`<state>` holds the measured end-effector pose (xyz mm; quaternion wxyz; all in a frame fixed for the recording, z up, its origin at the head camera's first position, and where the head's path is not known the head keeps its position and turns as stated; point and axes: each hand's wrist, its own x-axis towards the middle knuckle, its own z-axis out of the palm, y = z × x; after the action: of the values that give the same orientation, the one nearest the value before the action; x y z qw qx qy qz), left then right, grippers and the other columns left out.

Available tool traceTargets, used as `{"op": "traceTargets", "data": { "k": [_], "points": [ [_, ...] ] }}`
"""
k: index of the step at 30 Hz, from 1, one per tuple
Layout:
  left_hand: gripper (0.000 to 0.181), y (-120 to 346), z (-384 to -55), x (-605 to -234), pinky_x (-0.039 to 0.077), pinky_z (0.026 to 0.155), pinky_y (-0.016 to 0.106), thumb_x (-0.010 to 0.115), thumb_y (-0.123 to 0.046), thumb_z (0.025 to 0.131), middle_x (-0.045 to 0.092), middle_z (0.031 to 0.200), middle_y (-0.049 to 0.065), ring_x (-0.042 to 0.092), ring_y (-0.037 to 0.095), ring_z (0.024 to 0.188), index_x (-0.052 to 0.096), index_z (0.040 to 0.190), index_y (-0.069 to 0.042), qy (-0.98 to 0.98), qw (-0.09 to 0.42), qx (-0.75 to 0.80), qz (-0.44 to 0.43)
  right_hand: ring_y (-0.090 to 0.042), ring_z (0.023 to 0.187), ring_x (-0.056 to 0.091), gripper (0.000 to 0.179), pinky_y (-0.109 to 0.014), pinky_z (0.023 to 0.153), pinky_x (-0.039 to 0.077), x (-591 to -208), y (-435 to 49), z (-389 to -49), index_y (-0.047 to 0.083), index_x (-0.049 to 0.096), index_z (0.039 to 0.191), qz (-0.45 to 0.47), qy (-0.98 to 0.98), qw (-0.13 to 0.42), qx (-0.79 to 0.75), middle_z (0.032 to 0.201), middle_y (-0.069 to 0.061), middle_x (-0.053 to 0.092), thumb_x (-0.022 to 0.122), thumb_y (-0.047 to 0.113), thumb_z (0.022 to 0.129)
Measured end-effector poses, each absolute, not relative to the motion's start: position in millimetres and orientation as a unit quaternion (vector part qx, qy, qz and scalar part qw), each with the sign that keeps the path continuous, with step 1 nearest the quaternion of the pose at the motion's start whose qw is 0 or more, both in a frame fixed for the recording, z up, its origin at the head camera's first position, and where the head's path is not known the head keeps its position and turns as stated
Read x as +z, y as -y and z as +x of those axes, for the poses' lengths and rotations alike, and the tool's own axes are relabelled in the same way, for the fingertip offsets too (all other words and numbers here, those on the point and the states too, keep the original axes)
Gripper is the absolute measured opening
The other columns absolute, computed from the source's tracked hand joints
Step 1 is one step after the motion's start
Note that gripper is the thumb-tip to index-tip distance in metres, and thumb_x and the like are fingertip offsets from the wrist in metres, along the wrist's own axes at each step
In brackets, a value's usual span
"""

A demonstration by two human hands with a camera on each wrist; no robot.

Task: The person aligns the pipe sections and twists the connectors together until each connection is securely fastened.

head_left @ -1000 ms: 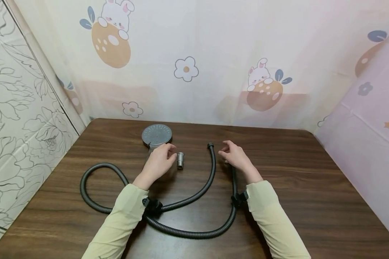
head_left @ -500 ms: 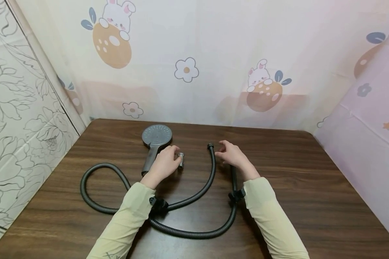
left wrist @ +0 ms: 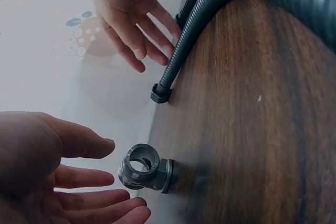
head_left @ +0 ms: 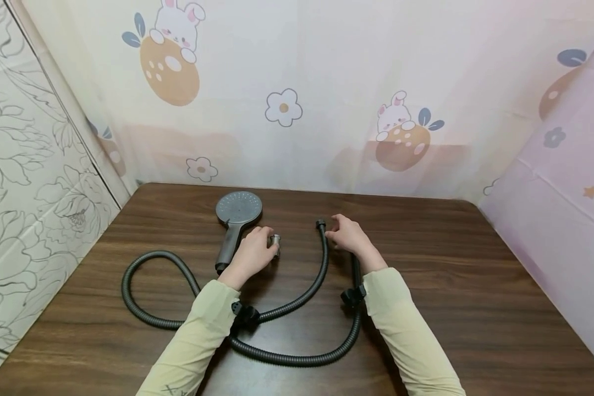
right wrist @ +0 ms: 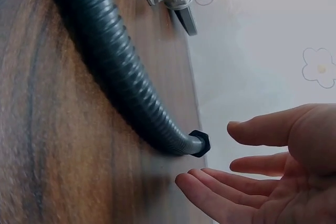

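Note:
A silver metal pipe fitting [head_left: 276, 240] with an open round end and a side branch [left wrist: 165, 176] stands on the wooden table. My left hand [head_left: 254, 253] is right beside it, thumb and fingers apart around its near side in the left wrist view. Further right, a black ribbed shower hose [head_left: 322, 269] ends in a hex nut [head_left: 320, 224]. Close to that nut is my right hand [head_left: 347, 235], its fingers [right wrist: 220, 187] extended and thumb spread, holding nothing. Behind the left hand lies a grey shower head [head_left: 238, 208], its handle partly covered.
The hose loops [head_left: 125, 286] out to the left and curves across the table's front, passing beneath both forearms. A printed curtain [head_left: 326, 82] hangs along the back edge of the table [head_left: 475, 286]. Another printed cloth [head_left: 549, 220] borders the right side.
My left hand has moved right and slightly nearer, up to the metal fitting, uncovering the shower head's handle. The right hand has shifted left toward the hose nut. The hose and shower head stay put.

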<state>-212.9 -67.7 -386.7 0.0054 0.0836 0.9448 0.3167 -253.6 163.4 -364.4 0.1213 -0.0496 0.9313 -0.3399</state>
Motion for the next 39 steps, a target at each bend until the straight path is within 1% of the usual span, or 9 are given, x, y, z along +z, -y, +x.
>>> {"op": "traceTargets", "data": {
  "k": [5,7,11,16,19,25,31,34,39],
  "points": [
    [0.034,64.5,-215.4,-387.7,0.042,0.089,0.046,0.055,-0.02,0.089,0.056,0.114,0.014,0.054,0.028,0.103,0.055,0.118,-0.003,-0.948,-0.006,0.307,0.08,-0.028,0.087,0.063,0.057,-0.029,0.066,0.053,-368.1,-162.1,-255.8,0.0,0.028,0.139,-0.027,-0.922,0.134,-0.363,0.122,-0.025,0.05,0.054,0.016,0.091],
    [0.033,63.3,-216.2,-388.7,0.044,0.085,0.044,0.056,-0.02,0.089,0.056,0.113,0.014,0.056,0.028,0.098,0.055,0.117,-0.003,-0.949,-0.007,0.305,0.077,-0.029,0.091,0.062,0.057,-0.029,0.067,0.053,-369.4,-161.4,-257.0,-0.001,0.028,0.139,-0.02,-0.919,0.139,-0.37,0.124,-0.026,0.049,0.054,0.016,0.091],
    [0.033,62.8,-217.8,-389.7,0.047,0.079,0.041,0.056,-0.02,0.088,0.056,0.111,0.014,0.057,0.028,0.094,0.055,0.116,-0.003,-0.95,-0.002,0.304,0.07,-0.03,0.097,0.059,0.057,-0.03,0.07,0.053,-369.6,-159.6,-257.7,0.0,0.029,0.139,-0.005,-0.911,0.144,-0.385,0.125,-0.025,0.047,0.055,0.014,0.09],
    [0.033,63.1,-220.8,-390.3,0.047,0.079,0.041,0.056,-0.02,0.088,0.057,0.111,0.014,0.057,0.028,0.094,0.055,0.116,-0.002,-0.949,0.002,0.309,0.07,-0.03,0.095,0.059,0.06,-0.032,0.072,0.053,-368.2,-156.2,-259.5,0.001,0.028,0.139,0.006,-0.908,0.149,-0.392,0.123,-0.025,0.048,0.057,0.012,0.088],
    [0.035,61.1,-222.5,-391.7,0.047,0.076,0.04,0.057,-0.019,0.088,0.057,0.111,0.015,0.057,0.028,0.092,0.054,0.118,-0.001,-0.947,0.006,0.313,0.068,-0.031,0.094,0.061,0.062,-0.032,0.071,0.053,-371.0,-155.1,-262.4,0.001,0.028,0.139,0.011,-0.908,0.15,-0.39,0.121,-0.025,0.048,0.059,0.011,0.087],
    [0.037,58.1,-224.9,-392.9,0.047,0.071,0.038,0.057,-0.019,0.088,0.057,0.11,0.015,0.058,0.027,0.087,0.052,0.12,0.0,-0.945,0.017,0.32,0.056,-0.032,0.1,0.059,0.06,-0.031,0.071,0.053,-377.4,-151.7,-267.8,0.001,0.028,0.139,0.019,-0.906,0.147,-0.396,0.124,-0.026,0.045,0.058,0.013,0.088],
    [0.037,57.4,-226.3,-395.2,0.049,0.072,0.038,0.059,-0.024,0.088,0.06,0.105,0.015,0.059,0.027,0.086,0.054,0.116,0.0,-0.945,0.007,0.322,0.05,-0.033,0.105,0.056,0.057,-0.031,0.07,0.054,-379.1,-149.1,-270.5,0.002,0.03,0.138,0.027,-0.907,0.139,-0.396,0.123,-0.026,0.047,0.057,0.014,0.089],
    [0.039,56.8,-226.4,-396.8,0.048,0.074,0.039,0.06,-0.027,0.088,0.061,0.104,0.015,0.06,0.027,0.087,0.055,0.115,0.0,-0.944,-0.001,0.326,0.051,-0.034,0.103,0.056,0.059,-0.031,0.069,0.054,-380.1,-148.1,-271.9,0.001,0.032,0.137,0.028,-0.91,0.134,-0.391,0.125,-0.026,0.045,0.06,0.013,0.087],
    [0.038,55.2,-225.8,-398.6,0.048,0.073,0.04,0.06,-0.029,0.088,0.061,0.102,0.015,0.059,0.027,0.085,0.057,0.113,0.0,-0.943,-0.002,0.328,0.051,-0.034,0.099,0.057,0.062,-0.031,0.069,0.054,-382.3,-145.9,-273.7,0.0,0.034,0.136,0.026,-0.918,0.131,-0.372,0.125,-0.027,0.044,0.064,0.014,0.084]
  ]
}}
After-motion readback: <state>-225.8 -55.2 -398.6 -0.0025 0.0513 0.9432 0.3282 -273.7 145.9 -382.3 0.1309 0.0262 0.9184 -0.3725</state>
